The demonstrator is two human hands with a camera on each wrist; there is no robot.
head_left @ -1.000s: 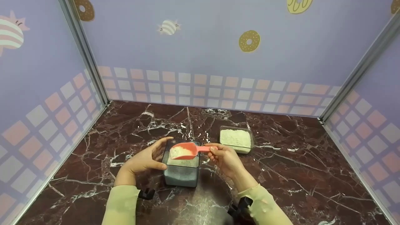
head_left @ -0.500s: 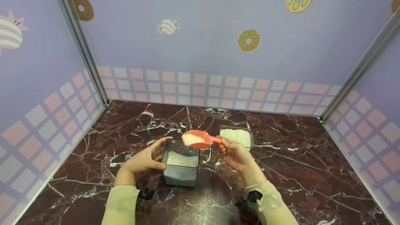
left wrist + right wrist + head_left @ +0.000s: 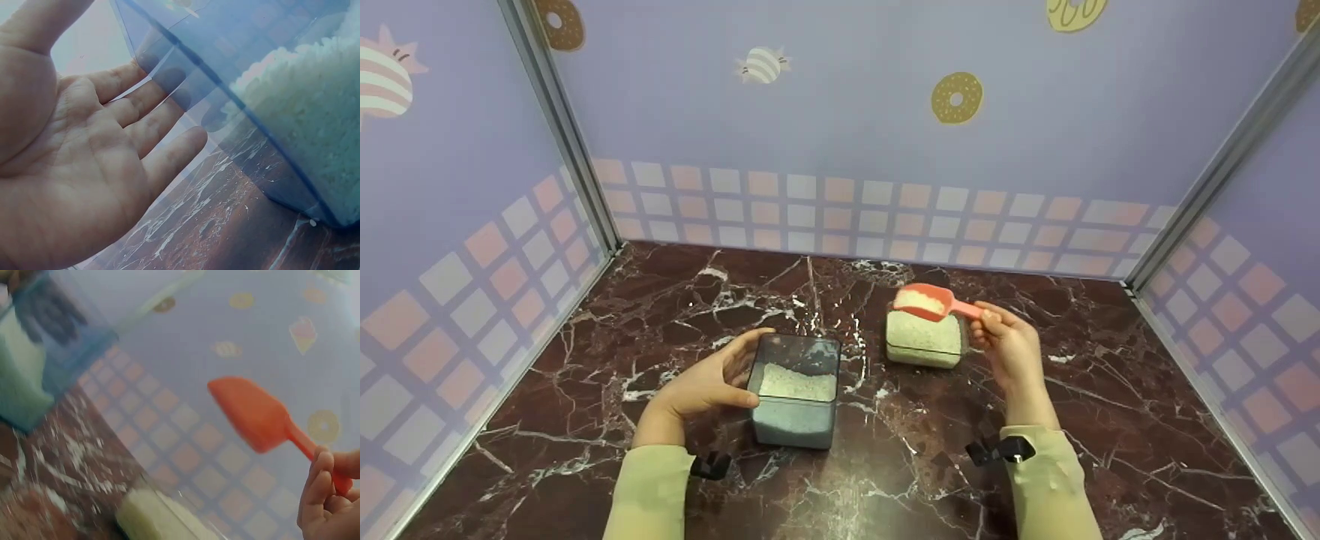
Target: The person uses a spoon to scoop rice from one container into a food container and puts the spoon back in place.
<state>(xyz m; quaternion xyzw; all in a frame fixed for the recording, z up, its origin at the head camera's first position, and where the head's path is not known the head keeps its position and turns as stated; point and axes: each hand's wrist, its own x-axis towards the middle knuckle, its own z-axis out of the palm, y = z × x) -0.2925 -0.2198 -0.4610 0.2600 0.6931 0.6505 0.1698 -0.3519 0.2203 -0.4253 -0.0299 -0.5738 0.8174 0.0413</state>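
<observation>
Transfer of white grains is judged under way: a loaded pink plastic scoop is pinched by the right hand just above the small clear tub beside it, while the tall clear square container is steadied by the spread left hand, so tipping seems called for.

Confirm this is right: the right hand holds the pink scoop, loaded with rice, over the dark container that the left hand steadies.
Not quite. The head view shows the scoop in the right hand over the clear container at the back, not the dark container. The left hand does steady that one.
</observation>
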